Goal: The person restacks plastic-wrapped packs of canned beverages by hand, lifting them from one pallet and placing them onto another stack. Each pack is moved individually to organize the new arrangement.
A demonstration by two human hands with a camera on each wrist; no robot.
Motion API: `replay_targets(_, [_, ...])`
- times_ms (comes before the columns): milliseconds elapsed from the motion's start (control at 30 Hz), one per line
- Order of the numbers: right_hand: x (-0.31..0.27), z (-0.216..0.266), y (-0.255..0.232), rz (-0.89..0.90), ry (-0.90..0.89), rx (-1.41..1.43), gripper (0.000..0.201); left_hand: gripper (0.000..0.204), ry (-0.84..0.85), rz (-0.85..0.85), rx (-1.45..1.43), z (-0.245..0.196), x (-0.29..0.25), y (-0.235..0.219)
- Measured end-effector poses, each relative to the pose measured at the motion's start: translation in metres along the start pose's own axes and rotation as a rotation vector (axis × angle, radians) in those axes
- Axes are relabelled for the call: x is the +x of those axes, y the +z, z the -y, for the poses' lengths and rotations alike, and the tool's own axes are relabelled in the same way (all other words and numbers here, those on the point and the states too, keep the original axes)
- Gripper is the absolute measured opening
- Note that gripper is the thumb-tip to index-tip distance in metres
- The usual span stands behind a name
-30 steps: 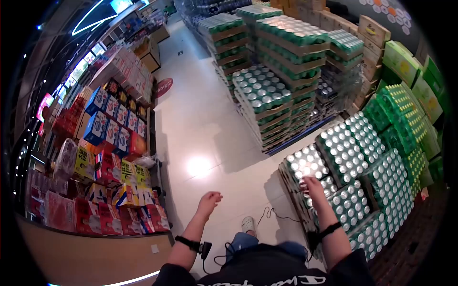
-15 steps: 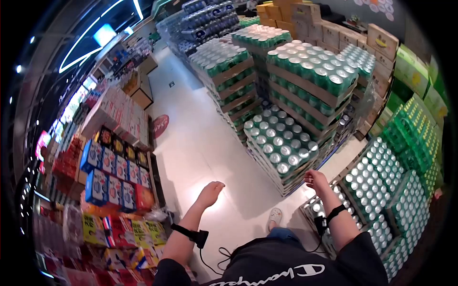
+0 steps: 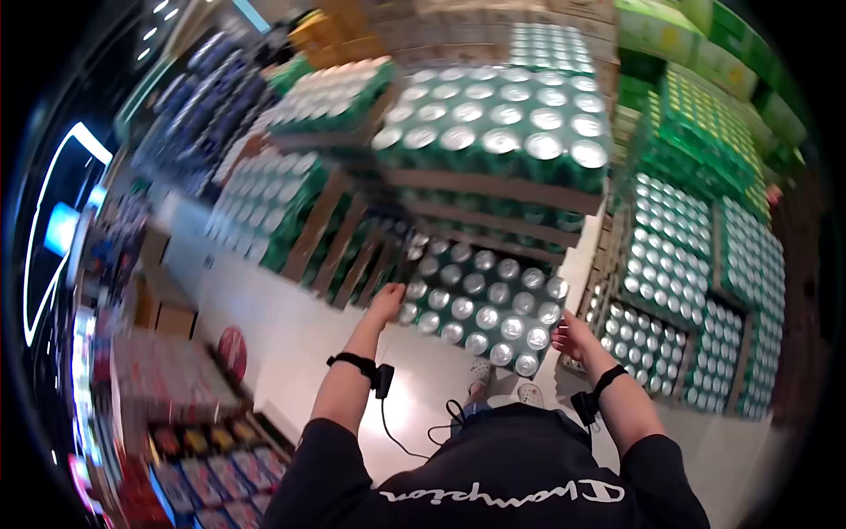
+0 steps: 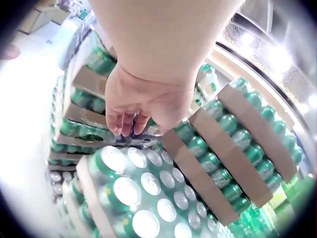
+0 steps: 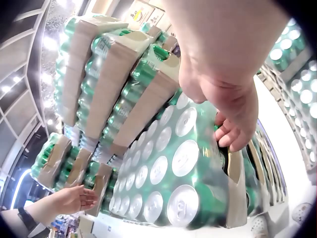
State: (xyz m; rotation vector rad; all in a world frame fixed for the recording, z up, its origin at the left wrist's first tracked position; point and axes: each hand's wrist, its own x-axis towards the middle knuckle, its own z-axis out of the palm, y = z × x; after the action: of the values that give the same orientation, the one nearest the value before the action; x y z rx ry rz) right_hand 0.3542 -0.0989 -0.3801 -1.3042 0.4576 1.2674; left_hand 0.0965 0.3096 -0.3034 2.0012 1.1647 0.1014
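Observation:
A shrink-wrapped case of green cans (image 3: 483, 304) with silver tops lies on the lowest part of the stack in front of me. At its left end is my left hand (image 3: 386, 302), fingers loosely bent; in the left wrist view this hand (image 4: 148, 99) hangs above the can tops with nothing in it. My right hand (image 3: 577, 339) is at the opposite end. Seen from the right wrist, the right hand's fingers (image 5: 229, 135) hang loosely bent right beside the case's cardboard tray (image 5: 237, 191), close to a cut-out in its side.
Taller stacks of canned cases (image 3: 493, 132) rise behind, with another stack (image 3: 264, 203) to the left. More cases (image 3: 661, 264) and green bottle packs (image 3: 705, 132) stand at the right. A cable (image 3: 445, 423) hangs near my body, and boxed goods (image 3: 211, 476) are at lower left.
The view has swung right, and I have stepped up to the low stack. Both hands have moved from over the aisle and nearby cases to the two ends of the case of cans.

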Motion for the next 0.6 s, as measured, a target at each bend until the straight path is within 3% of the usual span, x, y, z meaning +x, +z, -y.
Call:
replay_targets(33, [0.006,-0.007,-0.002,-0.001,-0.023,0.069,0.039,0.052,0.082,0.01,-0.032,0.029,0.049,0.022])
replay_targets(100, [0.004,-0.013,0.004,-0.041,-0.003,0.179,0.041,0.06,-0.038,0.15,-0.045,0.023,0.088,0.044])
replay_targets(167, [-0.007,-0.015,0.013,-0.147,-0.026,0.095,0.045,0.064,-0.198,0.328,0.042,0.035,0.125,0.065])
replay_targets(233, [-0.009,-0.017,0.016,-0.123,0.0,0.036,0.051,0.068,-0.122,0.188,0.173,0.025,0.126,0.074])
replay_targets(300, [-0.014,-0.01,0.038,-0.263,-0.004,0.005,0.055,0.069,-0.217,0.151,-0.094,0.028,0.129,0.078])
replay_targets(367, [0.001,-0.017,0.039,-0.342,-0.065,0.071,0.053,0.073,-0.129,0.125,-0.326,0.066,0.16,0.091])
replay_targets(433, [0.002,-0.02,0.049,-0.447,-0.109,0.109,0.05,0.073,-0.115,0.152,-0.411,0.057,0.156,0.086])
replay_targets(500, [0.003,-0.022,0.063,-0.53,-0.227,0.23,0.051,0.064,-0.21,0.238,-0.56,0.036,0.144,0.079])
replay_targets(567, [0.013,-0.03,0.055,-0.534,-0.238,0.215,0.058,0.068,-0.308,-0.003,-0.203,0.032,0.15,0.088])
replay_targets(600, [0.014,-0.033,0.052,-0.519,-0.215,0.202,0.061,0.067,-0.217,0.021,-0.392,0.019,0.138,0.087])
